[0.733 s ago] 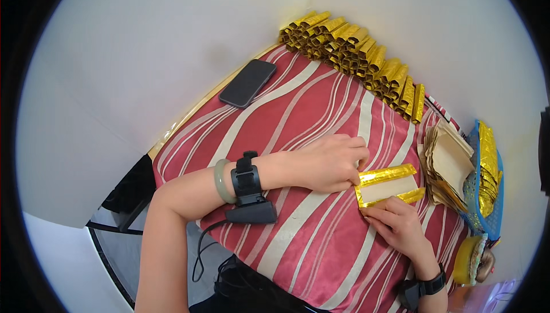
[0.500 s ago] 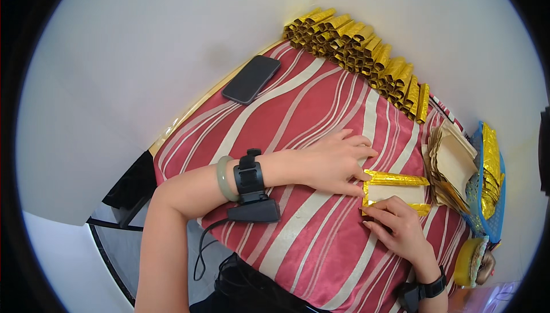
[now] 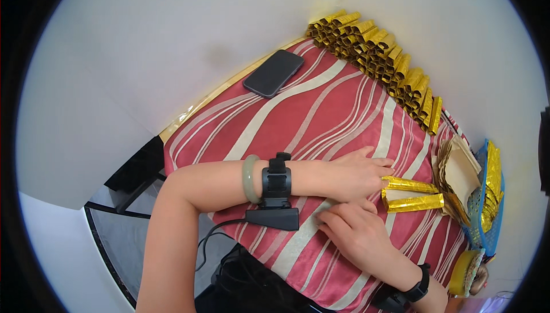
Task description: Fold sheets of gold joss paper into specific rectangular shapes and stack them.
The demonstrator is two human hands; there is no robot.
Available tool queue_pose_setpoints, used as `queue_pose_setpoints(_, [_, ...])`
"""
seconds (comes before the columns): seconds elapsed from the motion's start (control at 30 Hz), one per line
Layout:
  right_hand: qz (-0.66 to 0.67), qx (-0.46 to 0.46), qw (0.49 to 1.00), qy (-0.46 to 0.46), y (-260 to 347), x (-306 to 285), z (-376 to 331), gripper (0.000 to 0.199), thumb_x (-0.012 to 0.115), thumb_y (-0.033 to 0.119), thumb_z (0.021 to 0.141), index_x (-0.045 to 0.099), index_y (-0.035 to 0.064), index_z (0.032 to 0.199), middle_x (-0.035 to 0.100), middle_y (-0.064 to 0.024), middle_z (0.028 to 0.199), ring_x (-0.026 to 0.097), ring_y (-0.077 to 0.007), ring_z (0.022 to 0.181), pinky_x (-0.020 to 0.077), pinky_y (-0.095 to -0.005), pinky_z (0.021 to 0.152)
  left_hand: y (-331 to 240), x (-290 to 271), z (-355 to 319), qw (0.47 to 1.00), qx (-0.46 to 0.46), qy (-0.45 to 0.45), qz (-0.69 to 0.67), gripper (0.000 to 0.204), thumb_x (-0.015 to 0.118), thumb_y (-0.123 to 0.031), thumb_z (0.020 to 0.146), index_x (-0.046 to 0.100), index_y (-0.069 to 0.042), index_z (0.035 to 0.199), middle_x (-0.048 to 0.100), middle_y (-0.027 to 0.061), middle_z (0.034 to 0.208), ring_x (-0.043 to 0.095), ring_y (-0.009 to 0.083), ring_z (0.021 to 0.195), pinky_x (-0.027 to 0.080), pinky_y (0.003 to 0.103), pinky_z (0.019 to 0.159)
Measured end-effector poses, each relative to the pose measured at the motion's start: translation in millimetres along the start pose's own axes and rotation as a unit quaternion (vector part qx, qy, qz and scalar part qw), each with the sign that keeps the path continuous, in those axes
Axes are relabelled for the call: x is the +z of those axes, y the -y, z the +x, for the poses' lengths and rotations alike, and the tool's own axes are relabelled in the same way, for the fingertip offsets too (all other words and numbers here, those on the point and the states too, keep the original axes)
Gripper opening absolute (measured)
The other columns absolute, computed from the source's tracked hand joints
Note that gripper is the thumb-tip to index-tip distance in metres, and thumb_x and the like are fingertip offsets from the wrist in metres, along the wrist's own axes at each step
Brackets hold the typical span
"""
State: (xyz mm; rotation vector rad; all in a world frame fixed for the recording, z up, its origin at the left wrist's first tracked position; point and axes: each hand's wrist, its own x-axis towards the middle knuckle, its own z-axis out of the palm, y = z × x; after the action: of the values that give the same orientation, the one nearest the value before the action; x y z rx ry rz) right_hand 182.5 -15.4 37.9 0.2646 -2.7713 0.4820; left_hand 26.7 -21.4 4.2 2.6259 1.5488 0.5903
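Off the gold paper [image 3: 415, 203] went the right hand [image 3: 360, 237], to the left. The paper lies on the striped cloth [image 3: 286, 127], just right of the left hand [image 3: 356, 176], whose loose, spread fingers reach its edge. The right hand is half curled; I can't tell its hold.

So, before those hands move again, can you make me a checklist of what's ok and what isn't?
1. Left hand at the gold-edged paper: ok, its fingertips are at the paper's left end.
2. Left hand pressing the paper down: cannot tell.
3. Right hand on the paper: not ok, it's apart from it, near the left hand.
4. Tan paper stack not touching the gold-edged paper: cannot tell, their edges look very close.
5. Smartphone out of the way: ok, it lies near the table's far edge.
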Motion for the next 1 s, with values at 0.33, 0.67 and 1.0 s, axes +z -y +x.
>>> queue_pose_setpoints(0.33, [0.118,-0.164,0.973,0.108,51,-4,-3,0.022,0.063,0.010,0.075,0.065,0.0058,0.097,0.063,-0.0069,0.091,0.064,-0.0194,0.076,0.0527,-0.0290,0.066,-1,-3,1,0.999,-0.002,0.018,-0.033,0.065,0.067,-0.047,0.083,0.056,-0.002,0.128,0.050,0.0179,0.138,0.038,0.0314,0.137,0.033,0.049,0.107])
queue_pose_setpoints(0.67, [0.032,-0.126,0.992,0.002,40,-29,-12,0.035,0.061,0.011,0.075,0.065,0.0026,0.109,0.063,-0.0090,0.105,0.062,-0.0209,0.097,0.0497,-0.0298,0.080,-1,-9,0,0.999,0.002,0.038,0.007,0.062,0.062,-0.048,0.087,0.057,-0.002,0.128,0.046,0.0193,0.142,0.034,0.0322,0.139,0.030,0.053,0.108])
queue_pose_setpoints(1.0, [-0.183,0.223,0.957,0.004,-61,-53,-90,0.051,0.070,0.018,0.083,0.053,-0.0074,0.125,0.055,-0.0256,0.127,0.055,-0.0392,0.116,0.0438,-0.0430,0.100,-3,-9,-2,0.996,-0.049,-0.013,0.070,0.039,0.057,-0.041,0.091,0.070,-0.013,0.114,0.048,0.0152,0.140,0.035,0.0299,0.137,0.027,0.056,0.108])
